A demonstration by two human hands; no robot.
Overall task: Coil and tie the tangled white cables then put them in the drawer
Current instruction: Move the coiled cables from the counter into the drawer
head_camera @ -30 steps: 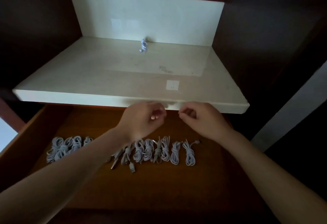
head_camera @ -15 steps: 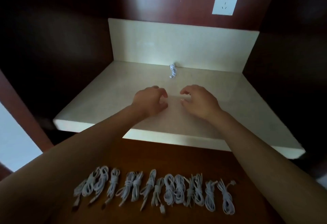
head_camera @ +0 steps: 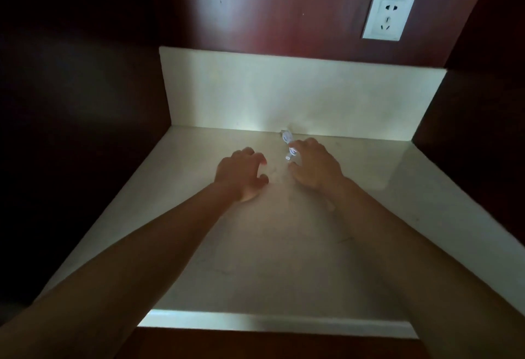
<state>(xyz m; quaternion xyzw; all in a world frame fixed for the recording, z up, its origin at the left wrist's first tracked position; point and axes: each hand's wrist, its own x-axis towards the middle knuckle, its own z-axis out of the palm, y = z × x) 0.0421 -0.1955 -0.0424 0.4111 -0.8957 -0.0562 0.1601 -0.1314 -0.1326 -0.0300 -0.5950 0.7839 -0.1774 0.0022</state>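
A small white cable (head_camera: 287, 143) lies on the cream counter (head_camera: 255, 245), close to the backsplash. My right hand (head_camera: 315, 167) hovers right beside it, fingers loosely curled and spread, fingertips at the cable; whether they touch it I cannot tell. My left hand (head_camera: 241, 174) is a little to the left of the cable, fingers loosely curled, holding nothing. The drawer with the tied cables is out of view below the counter's front edge.
A cream backsplash (head_camera: 298, 94) closes the counter at the back. A white wall socket (head_camera: 387, 16) sits on the dark red wall above it. Dark wooden side walls stand left and right. A strip of brown wood (head_camera: 255, 344) shows under the counter edge.
Both hands have moved from above the drawer forward over the counter to the lone cable at the back. The view has risen, so the drawer has dropped out of sight.
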